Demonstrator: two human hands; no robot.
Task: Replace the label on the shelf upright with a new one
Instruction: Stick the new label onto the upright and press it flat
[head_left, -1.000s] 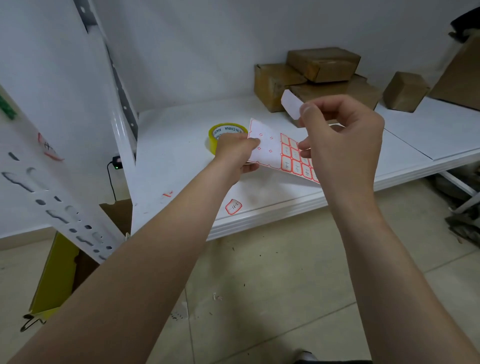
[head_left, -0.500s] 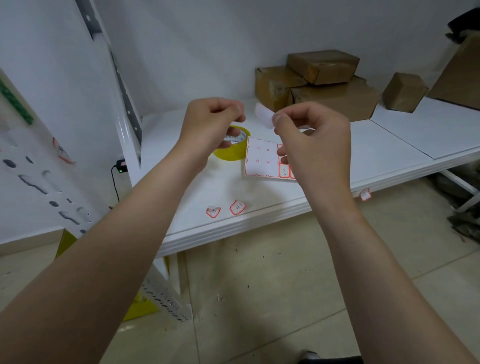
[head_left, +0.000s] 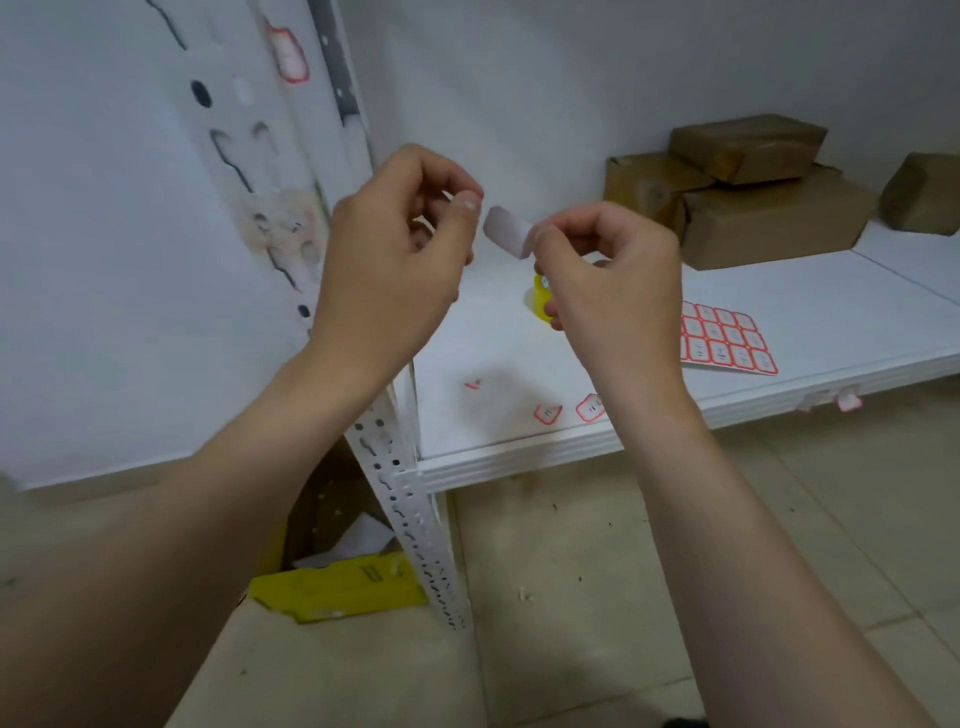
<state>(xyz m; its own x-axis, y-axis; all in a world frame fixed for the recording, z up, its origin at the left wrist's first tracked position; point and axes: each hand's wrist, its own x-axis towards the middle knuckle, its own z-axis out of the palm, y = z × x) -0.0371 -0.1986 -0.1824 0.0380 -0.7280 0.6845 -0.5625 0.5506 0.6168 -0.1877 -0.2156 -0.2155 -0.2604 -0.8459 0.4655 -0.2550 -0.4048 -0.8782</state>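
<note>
Fingers of right hand (head_left: 613, 275) pinch blank label (head_left: 508, 237); left hand (head_left: 395, 254) curled, empty; tape roll (head_left: 540, 299) half hidden behind.

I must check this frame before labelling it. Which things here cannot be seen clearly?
- Label in right hand: only its blank back shows, head view.
- Tape roll: mostly hidden behind right hand.
- Left hand: fingertips curl inward; contents unclear.
- Upright: motion-blurred; its label unreadable.
- Sheet: writing too small.
</note>
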